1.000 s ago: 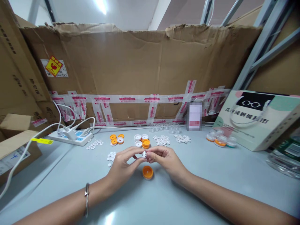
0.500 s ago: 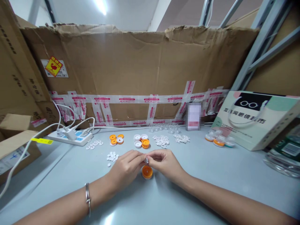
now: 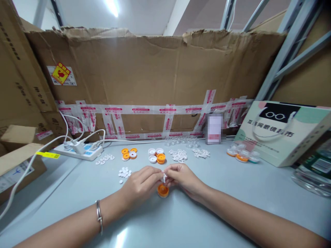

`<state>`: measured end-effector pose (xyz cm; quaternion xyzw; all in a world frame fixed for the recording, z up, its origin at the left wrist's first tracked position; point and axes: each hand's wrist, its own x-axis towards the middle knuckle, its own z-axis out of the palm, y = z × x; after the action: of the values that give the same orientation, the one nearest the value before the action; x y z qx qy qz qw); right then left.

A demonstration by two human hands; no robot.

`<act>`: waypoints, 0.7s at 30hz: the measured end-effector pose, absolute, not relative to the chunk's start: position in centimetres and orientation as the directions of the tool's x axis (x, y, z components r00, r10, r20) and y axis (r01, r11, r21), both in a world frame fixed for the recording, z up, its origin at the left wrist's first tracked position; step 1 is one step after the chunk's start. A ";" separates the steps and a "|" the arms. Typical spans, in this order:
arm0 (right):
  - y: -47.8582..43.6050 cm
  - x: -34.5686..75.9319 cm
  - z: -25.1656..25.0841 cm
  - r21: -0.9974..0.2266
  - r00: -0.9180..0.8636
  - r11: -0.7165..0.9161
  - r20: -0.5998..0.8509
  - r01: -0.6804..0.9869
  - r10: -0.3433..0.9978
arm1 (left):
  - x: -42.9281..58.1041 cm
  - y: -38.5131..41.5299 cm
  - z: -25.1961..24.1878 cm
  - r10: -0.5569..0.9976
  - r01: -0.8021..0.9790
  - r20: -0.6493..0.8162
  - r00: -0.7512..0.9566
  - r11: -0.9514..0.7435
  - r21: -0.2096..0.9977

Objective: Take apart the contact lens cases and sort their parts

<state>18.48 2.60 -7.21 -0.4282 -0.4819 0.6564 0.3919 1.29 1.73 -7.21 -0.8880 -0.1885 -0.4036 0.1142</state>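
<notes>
My left hand [image 3: 141,186] and my right hand [image 3: 182,177] meet fingertip to fingertip at the table's middle, both pinching a small white plastic part [image 3: 163,177]. That part sits just above an orange round cap [image 3: 163,190] lying on the grey table [image 3: 181,224], and may touch it. A metal bracelet [image 3: 99,216] is on my left wrist. Behind the hands lie orange and white caps [image 3: 157,155], more orange caps [image 3: 128,153], small white discs [image 3: 124,172] and white ring parts [image 3: 178,155].
A white power strip [image 3: 79,151] with plugged cables lies at the back left. Taped cardboard [image 3: 155,79] walls the back. A printed box [image 3: 284,129] stands at the right with several small cases [image 3: 241,153] beside it. Cardboard boxes [image 3: 15,162] sit at the left edge.
Both hands have lowered the white part from above the table down onto the orange cap, and they now partly cover the cap.
</notes>
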 end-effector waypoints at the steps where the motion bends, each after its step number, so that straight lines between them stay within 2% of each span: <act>1: 2.8 18.6 -7.2 -0.963 -0.329 -0.250 -0.205 -0.100 0.922 | 1.2 1.8 -7.3 0.223 0.411 0.761 0.609 -0.910 -0.062; 4: 3.7 19.6 -7.0 -0.987 -0.278 -0.155 -0.138 -0.041 0.951 | 1.1 1.8 -7.2 0.258 0.409 0.803 0.538 -0.912 0.019; 6: 4.9 21.2 -6.6 -0.996 -0.197 0.027 0.009 0.088 0.980 | 0.9 2.0 -7.0 0.376 0.436 0.815 0.440 -0.883 0.173; 8: 6.4 23.2 -6.4 -0.944 -0.126 0.173 0.143 0.280 0.982 | 0.6 2.2 -6.8 0.515 0.444 0.781 0.354 -0.827 0.344; 10: 7.9 25.1 -6.4 -0.866 -0.096 0.204 0.180 0.457 0.979 | 0.3 2.4 -6.8 0.632 0.443 0.717 0.294 -0.755 0.483; 12: 9.1 26.6 -6.9 -0.809 -0.092 0.192 0.170 0.555 0.981 | 0.1 2.7 -6.9 0.708 0.451 0.661 0.248 -0.688 0.568; 15: 10.2 27.5 -8.1 -0.782 -0.108 0.179 0.143 0.597 0.984 | 0.0 2.9 -7.2 0.759 0.476 0.611 0.225 -0.633 0.611; 21: 10.3 27.6 -8.7 -0.753 -0.128 0.178 0.125 0.633 0.984 | 0.1 3.0 -7.1 0.743 0.486 0.628 0.231 -0.647 0.588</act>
<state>27.63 10.28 -8.73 -0.5785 -0.6986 0.2759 0.3179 0.06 2.96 -7.15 -0.7729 -0.3976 -0.4757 -0.1354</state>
